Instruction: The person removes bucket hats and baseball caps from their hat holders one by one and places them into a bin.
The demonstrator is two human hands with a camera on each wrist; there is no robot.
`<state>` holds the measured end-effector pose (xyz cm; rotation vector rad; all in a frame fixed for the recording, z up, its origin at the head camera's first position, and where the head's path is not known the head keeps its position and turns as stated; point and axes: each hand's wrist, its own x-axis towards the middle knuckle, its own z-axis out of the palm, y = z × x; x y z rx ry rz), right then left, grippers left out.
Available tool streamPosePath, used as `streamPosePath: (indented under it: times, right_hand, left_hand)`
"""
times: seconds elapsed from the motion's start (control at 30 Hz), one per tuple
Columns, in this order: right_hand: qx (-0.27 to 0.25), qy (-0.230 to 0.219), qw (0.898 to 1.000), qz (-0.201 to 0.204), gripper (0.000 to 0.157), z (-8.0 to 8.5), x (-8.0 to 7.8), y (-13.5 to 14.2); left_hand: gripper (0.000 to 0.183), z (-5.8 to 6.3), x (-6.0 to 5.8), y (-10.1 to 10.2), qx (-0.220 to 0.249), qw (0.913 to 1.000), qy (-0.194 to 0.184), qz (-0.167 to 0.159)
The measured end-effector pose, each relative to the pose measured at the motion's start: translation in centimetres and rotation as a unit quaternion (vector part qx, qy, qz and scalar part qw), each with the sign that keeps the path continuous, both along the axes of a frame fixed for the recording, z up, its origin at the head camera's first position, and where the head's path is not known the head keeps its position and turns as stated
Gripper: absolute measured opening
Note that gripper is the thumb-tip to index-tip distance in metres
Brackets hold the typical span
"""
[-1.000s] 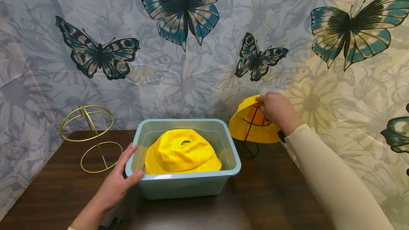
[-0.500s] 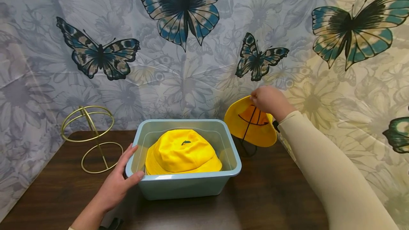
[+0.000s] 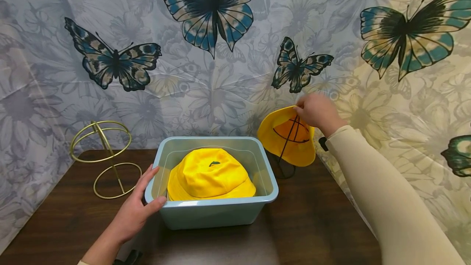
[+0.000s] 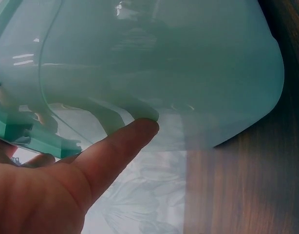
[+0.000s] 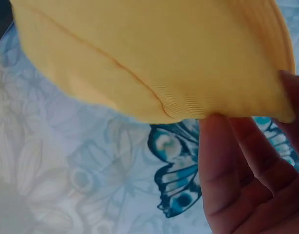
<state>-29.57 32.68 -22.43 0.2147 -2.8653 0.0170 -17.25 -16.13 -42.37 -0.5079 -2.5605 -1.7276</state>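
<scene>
A yellow bucket hat (image 3: 268, 130) sits tilted on a black wire hat stand (image 3: 284, 154) at the back right, its orange underside facing me. My right hand (image 3: 319, 111) pinches the upper edge of its brim; in the right wrist view, the thumb and fingers (image 5: 220, 165) meet at the yellow cloth. Another yellow bucket hat (image 3: 211, 175), with a small green leaf mark, lies crown up in a pale blue plastic tub (image 3: 213, 214). My left hand (image 3: 130, 214) rests on the tub's left front corner with straight fingers, the thumb (image 4: 125, 146) lying against its wall.
A gold wire hat stand (image 3: 110, 156) stands bare on the dark wooden table (image 3: 316, 224), left of the tub. Behind the table hangs a butterfly-patterned cloth (image 3: 220, 93), close to the right hand.
My right hand has lifted and tipped the hat on the stand, so more of its underside shows, and shifted it slightly left. The left hand and tub have stayed put.
</scene>
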Motion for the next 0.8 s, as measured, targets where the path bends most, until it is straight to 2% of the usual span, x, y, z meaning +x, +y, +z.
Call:
streamPosePath:
  times: [0.13, 0.3, 0.43, 0.63, 0.8]
  right_hand:
    - [-0.004, -0.035, 0.999, 0.009, 0.028, -0.3, -0.5, -0.1]
    - [-0.075, -0.088, 0.993, 0.015, 0.038, -0.7, -1.4, 0.3]
    - [-0.104, -0.114, 0.988, 0.011, 0.047, -1.0, -1.8, 1.1]
    - [-0.111, -0.130, 0.985, 0.018, 0.059, -1.1, -1.8, 1.9]
    - [-0.105, -0.126, 0.986, 0.014, 0.063, -1.1, -1.9, 2.6]
  left_hand:
    - [0.077, 0.0, 0.0, 0.0, -0.006, 1.0000, 0.000, 0.001]
    - [0.077, 0.0, 0.1, 0.0, -0.007, 1.0000, -0.002, 0.002]
    - [0.076, -0.1, 0.0, 0.0, -0.002, 1.0000, -0.001, 0.001]
    - [0.075, -0.2, 0.0, 0.0, 0.009, 0.9999, 0.005, -0.003]
    - [0.076, -0.2, 0.0, -0.1, 0.007, 0.9999, 0.009, -0.002]
